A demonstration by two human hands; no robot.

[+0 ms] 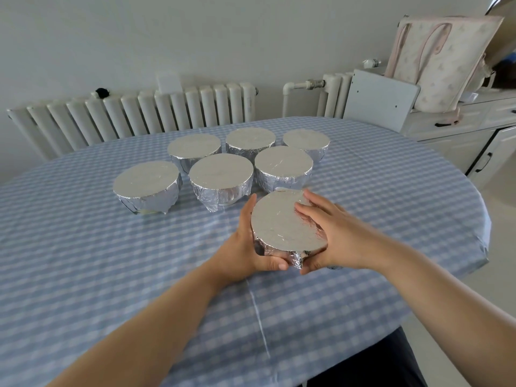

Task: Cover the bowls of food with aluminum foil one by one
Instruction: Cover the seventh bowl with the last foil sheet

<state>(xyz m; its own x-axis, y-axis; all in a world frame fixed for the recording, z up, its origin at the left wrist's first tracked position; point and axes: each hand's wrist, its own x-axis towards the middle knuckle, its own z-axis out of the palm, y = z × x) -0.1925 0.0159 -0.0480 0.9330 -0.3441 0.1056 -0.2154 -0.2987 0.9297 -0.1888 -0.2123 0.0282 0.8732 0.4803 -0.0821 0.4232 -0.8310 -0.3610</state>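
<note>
Head view: both hands cup the nearest foil-covered bowl (284, 227) on the table (83, 261), left hand (248, 247) curled round its 8 o'clock side, right hand (332, 233) pressing foil at 3 o'clock. Its grip looks like final crimping. Six wrapped bowls (220, 174) stand beyond at 12 o'clock; next, release.

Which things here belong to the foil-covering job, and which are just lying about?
Job: foil-wrapped bowl held between left hand and right hand; six covered bowls behind it.
Lying about: tote bag, radiator, cabinet.
</note>
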